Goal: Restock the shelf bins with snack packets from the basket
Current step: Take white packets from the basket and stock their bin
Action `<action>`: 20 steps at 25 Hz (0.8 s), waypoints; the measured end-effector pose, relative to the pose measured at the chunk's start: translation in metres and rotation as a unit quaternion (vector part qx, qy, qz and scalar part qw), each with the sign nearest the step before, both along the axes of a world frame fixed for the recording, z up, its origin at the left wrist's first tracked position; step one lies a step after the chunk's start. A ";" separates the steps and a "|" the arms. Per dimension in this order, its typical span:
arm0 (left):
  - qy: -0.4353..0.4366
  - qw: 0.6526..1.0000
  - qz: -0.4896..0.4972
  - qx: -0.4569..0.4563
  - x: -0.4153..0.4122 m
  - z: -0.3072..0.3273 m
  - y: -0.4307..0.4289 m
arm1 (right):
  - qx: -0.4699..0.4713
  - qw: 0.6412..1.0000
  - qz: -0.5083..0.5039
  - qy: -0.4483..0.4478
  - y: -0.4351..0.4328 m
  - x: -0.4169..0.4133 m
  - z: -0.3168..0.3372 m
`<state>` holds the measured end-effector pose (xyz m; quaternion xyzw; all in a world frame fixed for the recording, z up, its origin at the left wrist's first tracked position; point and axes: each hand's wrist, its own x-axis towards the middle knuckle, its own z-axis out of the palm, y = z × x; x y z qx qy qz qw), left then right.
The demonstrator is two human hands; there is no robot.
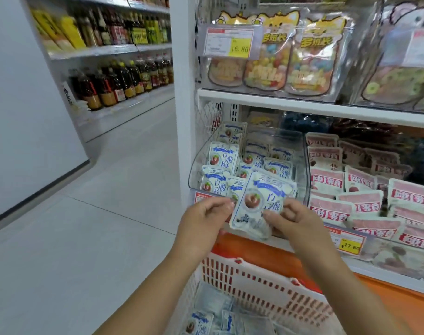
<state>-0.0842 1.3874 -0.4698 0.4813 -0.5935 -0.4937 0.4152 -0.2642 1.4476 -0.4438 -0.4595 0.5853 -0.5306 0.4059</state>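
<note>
A white and blue snack packet [257,201] with a red plum picture is held just in front of the clear shelf bin [303,165]. My left hand [201,221] pinches its left edge and my right hand [290,221] grips its lower right side. The bin holds several matching white and blue packets [222,158]. Below my arms stands the white basket [266,284] with red slots, and more of the same packets [201,322] lie in its bottom.
To the right of the bin lie several pink packets [361,189] in another bin. Jar-shaped candy bags [266,66] and a price tag [230,42] fill the shelf above. An orange base [274,255] runs under the shelf. Bottle shelves [119,81] line the aisle at left.
</note>
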 end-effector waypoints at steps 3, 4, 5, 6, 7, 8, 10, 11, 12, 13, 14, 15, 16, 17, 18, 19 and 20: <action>-0.084 0.978 0.151 -0.120 0.024 0.007 -0.031 | -0.050 0.993 -0.077 0.073 -0.056 0.009 0.027; -0.101 0.971 0.174 -0.132 0.030 0.006 -0.039 | -0.049 0.991 -0.079 0.095 -0.075 0.016 0.032; -0.111 0.969 0.179 -0.129 0.033 0.004 -0.048 | -0.030 0.990 -0.067 0.123 -0.094 0.024 0.032; -0.114 0.970 0.176 -0.122 0.034 0.002 -0.053 | 0.004 0.988 -0.040 0.150 -0.109 0.033 0.030; -0.114 0.972 0.170 -0.117 0.033 -0.001 -0.058 | 0.050 0.983 -0.011 0.175 -0.122 0.040 0.024; -0.111 0.973 0.166 -0.118 0.032 -0.002 -0.061 | 0.093 0.975 0.010 0.201 -0.131 0.046 0.016; -0.104 0.974 0.159 -0.124 0.030 -0.004 -0.066 | 0.120 0.965 -0.004 0.235 -0.141 0.051 0.003; -0.100 0.975 0.155 -0.122 0.030 -0.004 -0.068 | 0.106 0.964 -0.028 0.241 -0.143 0.051 -0.001; -0.099 0.977 0.150 -0.114 0.030 -0.004 -0.068 | 0.091 0.963 -0.042 0.248 -0.143 0.051 -0.001; -0.097 0.979 0.146 -0.107 0.031 -0.004 -0.068 | 0.085 0.960 -0.045 0.264 -0.145 0.051 -0.001; -0.096 0.980 0.142 -0.102 0.032 -0.003 -0.068 | 0.090 0.953 -0.040 0.287 -0.146 0.053 0.003; -0.096 0.980 0.140 -0.100 0.033 -0.005 -0.068 | 0.105 0.941 -0.032 0.320 -0.149 0.054 0.005; -0.097 0.981 0.138 -0.101 0.034 -0.007 -0.067 | 0.121 0.927 -0.026 0.354 -0.151 0.056 0.006; -0.098 0.981 0.135 -0.102 0.035 -0.009 -0.067 | 0.127 0.913 -0.026 0.386 -0.153 0.058 0.006; -0.097 0.981 0.136 -0.097 0.036 -0.011 -0.066 | 0.125 0.905 -0.030 0.406 -0.152 0.059 0.007; -0.094 0.982 0.141 -0.089 0.036 -0.013 -0.065 | 0.110 0.909 -0.038 0.400 -0.148 0.058 0.007; -0.093 0.981 0.153 -0.079 0.036 -0.015 -0.061 | 0.090 0.925 -0.049 0.366 -0.141 0.056 0.009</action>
